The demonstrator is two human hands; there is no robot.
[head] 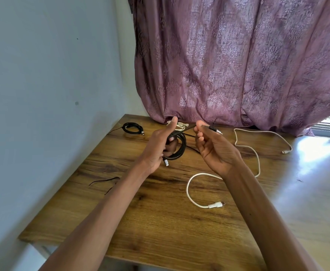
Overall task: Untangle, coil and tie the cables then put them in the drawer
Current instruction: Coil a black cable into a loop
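- Black braided cable point(179, 145) hangs coiled in the left hand point(160, 145), whose fingers curl through the loops; the thumb points up, and the fingertips are mostly hidden behind the coil.
- Its silver plug point(166, 162) dangles below the left palm.
- The right hand point(209, 145) pinches the cable's other plug end point(216, 130) between thumb and curled fingers.
- A loose white cable point(238, 159) sprawls across the wooden table point(160, 222), partly hidden under the right forearm.
- A second black coil point(132, 128) lies far left.
- A white bundle point(180, 126) near the purple curtain point(238, 65) is half covered by the left thumb.
- No drawer is in view.
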